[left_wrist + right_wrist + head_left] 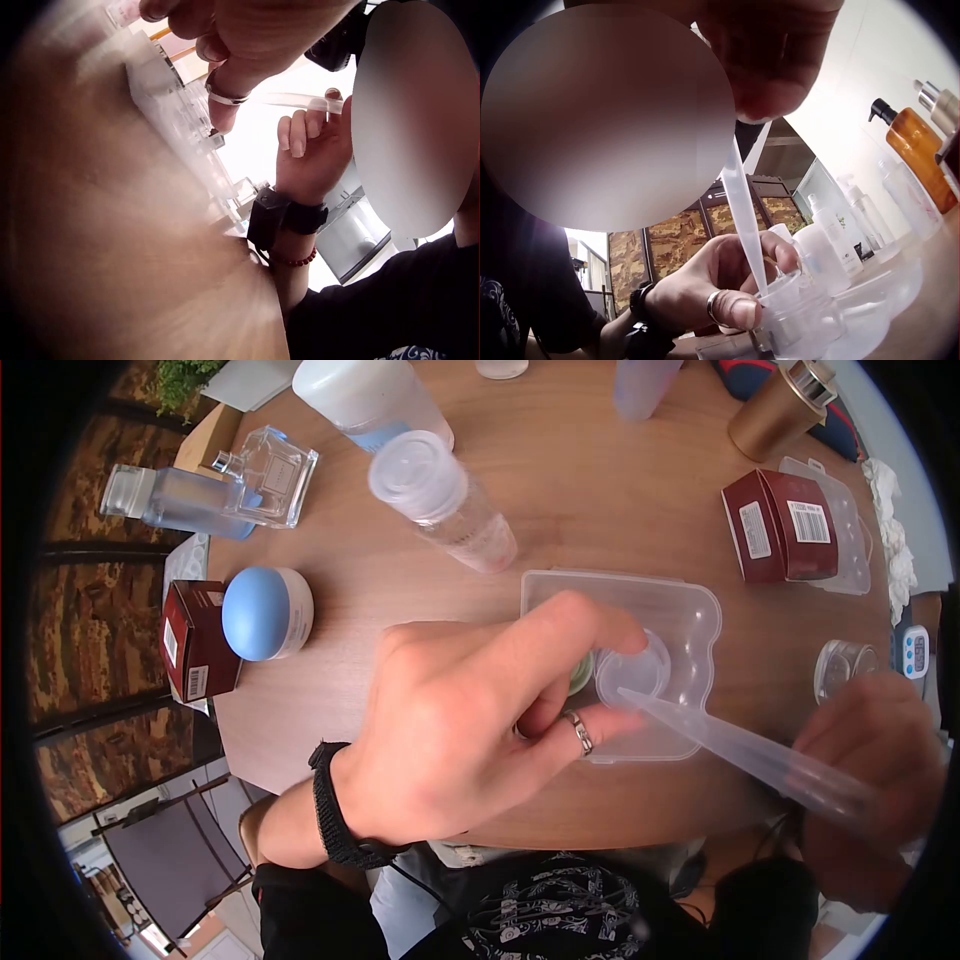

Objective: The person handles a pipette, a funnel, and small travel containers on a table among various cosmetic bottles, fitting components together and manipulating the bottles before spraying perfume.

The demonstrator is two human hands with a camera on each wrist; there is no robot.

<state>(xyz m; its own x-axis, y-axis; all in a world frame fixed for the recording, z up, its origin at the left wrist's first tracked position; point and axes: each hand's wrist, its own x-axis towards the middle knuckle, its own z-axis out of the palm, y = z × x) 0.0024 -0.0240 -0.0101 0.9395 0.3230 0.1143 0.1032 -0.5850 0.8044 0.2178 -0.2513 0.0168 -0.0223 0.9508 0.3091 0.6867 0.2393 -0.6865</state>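
My left hand point(450, 730) reaches over a clear plastic tray point(690, 600). Its thumb and index finger grip a small clear round jar point(640, 665) from both sides. My right hand point(880, 750), blurred at the right, holds a translucent plastic pipette point(740, 745) by its wide end. The pipette's narrow tip slants down to the jar's mouth, as the right wrist view shows the pipette point(742, 210) over the jar point(784, 292). A green round item point(581, 674) peeks out beside the jar, mostly covered by my left fingers.
A clear spray bottle point(460, 520) stands behind the tray. To the left are a blue-lidded jar point(262, 612), a maroon box point(200, 635) and glass bottles point(275, 475). Another maroon box point(785, 525), a small glass jar point(845, 665) and a timer point(912, 652) lie right.
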